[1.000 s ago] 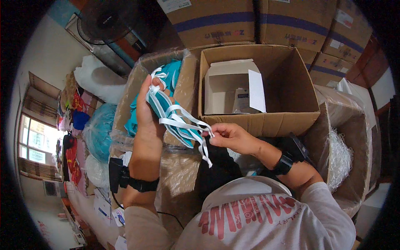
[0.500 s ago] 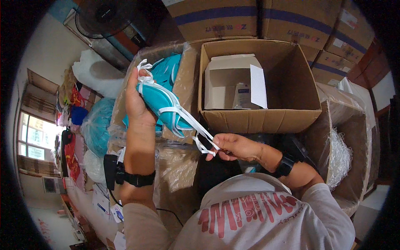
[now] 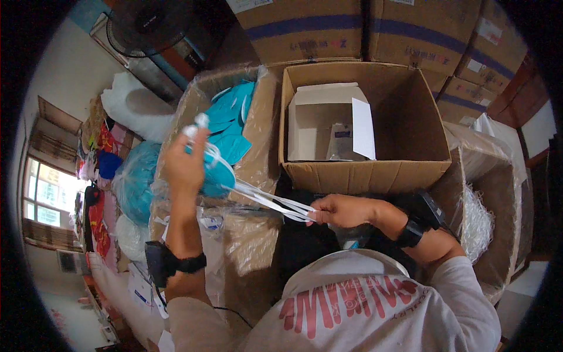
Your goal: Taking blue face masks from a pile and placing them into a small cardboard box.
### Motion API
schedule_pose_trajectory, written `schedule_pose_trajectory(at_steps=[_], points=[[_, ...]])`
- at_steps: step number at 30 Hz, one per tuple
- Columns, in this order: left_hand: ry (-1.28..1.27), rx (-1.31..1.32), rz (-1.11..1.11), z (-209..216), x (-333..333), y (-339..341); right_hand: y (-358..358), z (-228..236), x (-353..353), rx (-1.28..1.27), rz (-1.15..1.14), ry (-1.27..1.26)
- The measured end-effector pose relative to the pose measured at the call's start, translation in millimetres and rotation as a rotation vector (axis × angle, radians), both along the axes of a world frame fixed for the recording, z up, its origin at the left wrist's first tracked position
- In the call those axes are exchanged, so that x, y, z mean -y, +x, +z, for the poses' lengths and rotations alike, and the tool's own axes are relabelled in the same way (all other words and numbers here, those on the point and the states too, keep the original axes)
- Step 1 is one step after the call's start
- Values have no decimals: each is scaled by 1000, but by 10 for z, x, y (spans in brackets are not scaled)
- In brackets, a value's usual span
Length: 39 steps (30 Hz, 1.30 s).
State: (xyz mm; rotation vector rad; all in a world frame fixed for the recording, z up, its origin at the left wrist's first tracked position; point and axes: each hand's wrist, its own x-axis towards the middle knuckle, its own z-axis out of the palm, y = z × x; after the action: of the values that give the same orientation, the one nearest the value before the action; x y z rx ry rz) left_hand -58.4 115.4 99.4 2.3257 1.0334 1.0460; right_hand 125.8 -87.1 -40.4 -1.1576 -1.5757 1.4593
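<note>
At the far left, a bright window (image 3: 44, 193) stands beside a heap of coloured cloth (image 3: 110, 165). Next to the heap sits a clear plastic bag (image 3: 136, 182) filled with something teal, and a dark fan (image 3: 146, 29) stands farther back.

The person's left hand (image 3: 186, 164), slightly blurred and with a black band on its wrist, is over the near left part of a plastic-lined box (image 3: 262, 138). It grips a teal fabric bundle (image 3: 218, 180), with white loops showing above the fingers; how tightly they close cannot be told. The bundle hangs above the box's near end, and more teal pieces (image 3: 231, 120) lie inside toward the far edge.

From the bundle, several white straps (image 3: 272, 202) run rightward in nearly straight lines to the right hand (image 3: 346, 211). That hand pinches the strap ends between thumb and fingers, just in front of the near edge of an open cardboard box (image 3: 366, 176). Inside, a small white carton (image 3: 314, 111) with a raised flap rests against the left side. Tall brown cartons (image 3: 305, 44) with purple bands are stacked beyond the far edge.

At the far right, another plastic-lined box (image 3: 489, 161) holds a tangle of white strings (image 3: 478, 226) beside its left wall.
</note>
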Motion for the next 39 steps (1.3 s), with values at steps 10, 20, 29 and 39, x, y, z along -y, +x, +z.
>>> schedule_pose_trajectory(at_steps=[10, 20, 29, 39], points=[[-925, -88, -709, -996, 955, 218, -59, 430, -159, 408, -238, 231], [-1358, -79, -590, -1240, 859, -37, 172, 516, -110, 195, -18, -10], [-1088, -228, -545, -1391, 1053, 102, -73, 220, -128, 60, -313, 35], [-1623, 692, -525, -1049, 1017, -24, 28, 452, -68, -98, -125, 53]])
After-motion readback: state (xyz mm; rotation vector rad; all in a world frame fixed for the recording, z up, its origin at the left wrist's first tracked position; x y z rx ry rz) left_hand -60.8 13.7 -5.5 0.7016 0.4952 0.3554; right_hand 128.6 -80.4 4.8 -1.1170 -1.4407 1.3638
